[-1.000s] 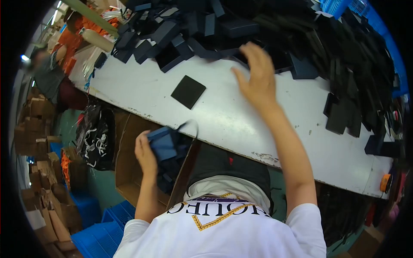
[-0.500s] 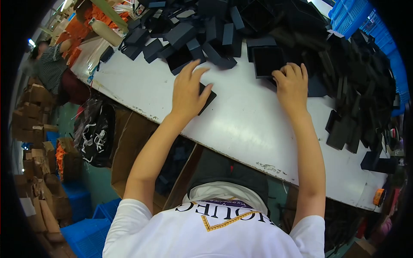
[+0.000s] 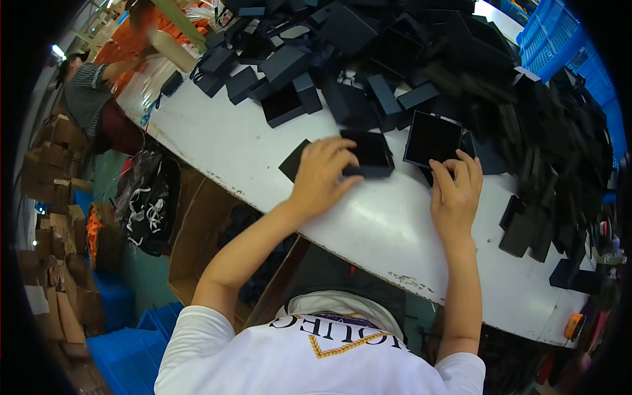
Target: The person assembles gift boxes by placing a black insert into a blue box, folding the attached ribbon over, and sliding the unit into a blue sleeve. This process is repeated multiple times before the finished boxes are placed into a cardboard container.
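Note:
On the white table [image 3: 355, 230], my left hand [image 3: 326, 172] has its fingers around the left edge of an open black box [image 3: 372, 153]. A flat dark piece [image 3: 291, 162] lies under the left side of that hand. My right hand [image 3: 457, 191] pinches the lower edge of another open black box [image 3: 432, 139], which is tilted with its dark inside facing me. Behind both hands lie many loose dark boxes [image 3: 286, 64].
A large heap of black pieces [image 3: 526, 151] covers the table's right side. Blue crates [image 3: 550, 39] stand at the back right, an orange tape roll [image 3: 574, 326] at the right corner. A beige bottle [image 3: 172, 51] and a person [image 3: 92, 99] are at the left.
My left hand has moved right and is now at an open box near the middle. My right hand has come closer to me, with its box tilted. Some boxes in the pile have shifted.

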Demonstrator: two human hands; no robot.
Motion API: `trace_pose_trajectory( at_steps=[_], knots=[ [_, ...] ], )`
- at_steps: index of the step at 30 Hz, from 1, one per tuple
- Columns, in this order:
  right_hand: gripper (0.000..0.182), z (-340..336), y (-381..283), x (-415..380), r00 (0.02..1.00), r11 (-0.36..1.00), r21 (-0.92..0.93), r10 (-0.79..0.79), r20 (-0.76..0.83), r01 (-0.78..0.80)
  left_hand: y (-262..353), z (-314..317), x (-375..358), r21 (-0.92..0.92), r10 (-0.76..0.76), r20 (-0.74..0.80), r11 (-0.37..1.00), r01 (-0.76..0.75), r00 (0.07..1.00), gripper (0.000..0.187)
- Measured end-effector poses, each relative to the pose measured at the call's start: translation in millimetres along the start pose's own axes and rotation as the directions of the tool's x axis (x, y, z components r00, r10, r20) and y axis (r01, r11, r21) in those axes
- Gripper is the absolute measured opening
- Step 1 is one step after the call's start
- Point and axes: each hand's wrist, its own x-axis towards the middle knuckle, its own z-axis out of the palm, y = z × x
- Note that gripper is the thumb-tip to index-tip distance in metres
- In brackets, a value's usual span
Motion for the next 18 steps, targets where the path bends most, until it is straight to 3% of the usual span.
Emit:
trace_pose_trajectory(
  at_steps=[1, 4, 7, 8, 11, 14, 18],
  knots=[
    [0.027, 0, -3, 1, 1.000, 1.000, 0.003, -0.003, -0.004, 0.003, 6, 7, -9, 0.011, 0.036, 0.008, 0.999, -0.036, 0.999, 0.035],
    [0.025, -2, -9, 4, 1.000, 1.000, 0.016, -0.012, -0.002, 0.012, 34, 11, -19, -0.139, -0.028, 0.090, 0.989, 0.040, 0.996, 0.036],
    [0.023, -10, -9, 0, 1.000, 0.999, -0.039, -0.012, -0.024, 0.011, 11, 3, -5, -0.196, -0.127, -0.120, 0.975, 0.103, 0.985, 0.045],
    [0.023, -14, -11, -2, 0.999, 1.000, -0.001, -0.015, -0.032, 0.015, -6, -1, 6, -0.089, -0.124, -0.183, 0.990, 0.109, 0.975, 0.057],
    [0.024, -24, -25, -20, 0.999, 0.987, 0.157, -0.031, -0.019, 0.033, -26, -22, 39, 0.215, -0.410, -0.005, 0.890, 0.402, 0.912, 0.072],
    [0.026, -21, -46, -45, 0.997, 0.946, 0.322, -0.063, 0.042, 0.046, -16, -16, 52, 0.414, -0.434, 0.229, 0.854, 0.316, 0.871, 0.086],
    [0.030, -31, -62, -67, 0.995, 0.926, 0.377, -0.061, 0.075, 0.028, -28, -7, 49, 0.350, -0.288, 0.188, 0.913, 0.210, 0.939, 0.093]
  ],
)
